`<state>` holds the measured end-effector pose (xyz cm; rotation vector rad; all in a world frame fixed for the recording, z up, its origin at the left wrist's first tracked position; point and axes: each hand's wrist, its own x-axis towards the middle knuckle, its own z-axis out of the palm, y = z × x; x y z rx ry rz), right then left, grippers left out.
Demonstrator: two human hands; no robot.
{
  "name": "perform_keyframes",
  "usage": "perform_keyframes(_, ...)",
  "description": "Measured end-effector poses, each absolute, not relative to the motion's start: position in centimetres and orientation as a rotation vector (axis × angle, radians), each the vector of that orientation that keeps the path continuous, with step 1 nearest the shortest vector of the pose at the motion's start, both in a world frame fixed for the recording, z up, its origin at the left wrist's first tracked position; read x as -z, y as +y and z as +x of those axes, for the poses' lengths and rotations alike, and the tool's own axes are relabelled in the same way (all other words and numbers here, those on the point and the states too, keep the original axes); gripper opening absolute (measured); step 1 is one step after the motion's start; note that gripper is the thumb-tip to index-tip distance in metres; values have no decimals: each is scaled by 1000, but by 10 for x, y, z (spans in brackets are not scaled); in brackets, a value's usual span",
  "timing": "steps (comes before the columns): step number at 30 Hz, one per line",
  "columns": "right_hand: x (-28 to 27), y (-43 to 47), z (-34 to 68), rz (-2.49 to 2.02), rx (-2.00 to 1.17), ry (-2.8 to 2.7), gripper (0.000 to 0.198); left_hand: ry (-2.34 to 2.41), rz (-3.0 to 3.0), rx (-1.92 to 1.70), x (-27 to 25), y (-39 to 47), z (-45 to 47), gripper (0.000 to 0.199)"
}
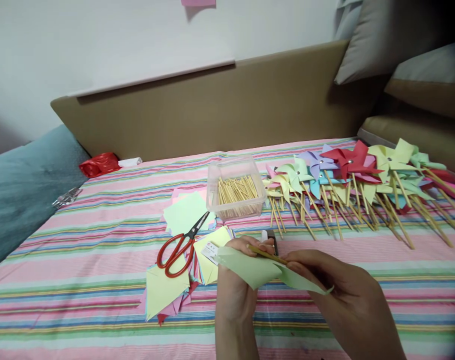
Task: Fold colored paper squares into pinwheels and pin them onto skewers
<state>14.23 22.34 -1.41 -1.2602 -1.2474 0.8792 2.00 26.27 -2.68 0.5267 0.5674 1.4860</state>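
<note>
Between my two hands is a pale green paper pinwheel (250, 270), partly folded, with a thin wooden stick (265, 254) lying along its upper side. My left hand (233, 295) is closed around the stick's left part, behind the paper. The fingertips of my right hand (347, 292) pinch the stick's other end and the paper. Just behind my left fingers, a small dark and white object (270, 240) is mostly hidden. Red-handled scissors (182, 246) rest on stacks of cut paper squares (167, 287) left of my hands.
Beyond my hands stands a clear plastic box (235, 212) of short wooden sticks. Several finished pinwheels (349, 162) lie in a heap to the right. A red plastic bag (100, 164) is at the far left on the striped cloth (81, 280). A brown backrest (220, 110) closes the far side.
</note>
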Motion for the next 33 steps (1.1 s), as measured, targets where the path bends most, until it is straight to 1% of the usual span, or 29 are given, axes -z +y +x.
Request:
perform_keyframes(7, 15, 223, 140, -1174, -821, -1229, 14, 455, 613, -1490, 33, 261, 16, 12)
perform_keyframes(12, 16, 222, 140, -1194, -817, -1217, 13, 439, 632, -1508, 33, 262, 16, 9)
perform_keyframes(19, 15, 221, 137, -1249, -831, -1190, 6, 419, 607, -1495, 32, 263, 16, 12)
perform_keyframes(33, 17, 222, 138, -1247, -788, -1225, 9, 404, 608, -1468, 33, 262, 16, 9)
